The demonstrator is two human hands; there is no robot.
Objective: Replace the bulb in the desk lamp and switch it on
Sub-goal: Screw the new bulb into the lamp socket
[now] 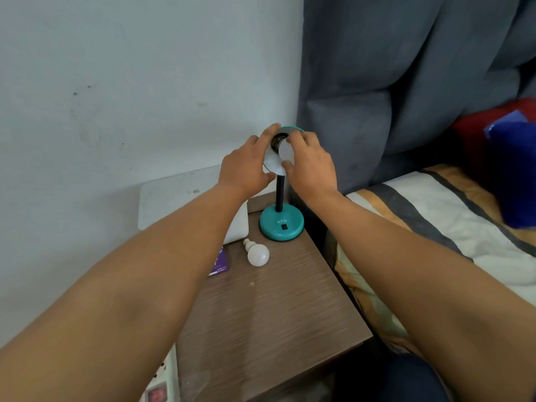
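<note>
A teal desk lamp stands at the far end of the brown bedside table (269,314), its round base (281,226) bearing a small black switch. Its shade (272,163) is tilted toward me, showing the white inside and the dark socket. My left hand (246,166) grips the shade's left rim. My right hand (310,166) holds a white bulb (285,151) by its globe, just in front of the socket; its screw end is hidden. A second white bulb (257,253) lies loose on the table in front of the base.
A white flat box (174,198) leans against the wall at the left. A purple card (220,265) lies beside the loose bulb. A grey padded headboard (377,111) and a bed (435,216) with a striped cover are at the right. A power strip (162,381) sits low left.
</note>
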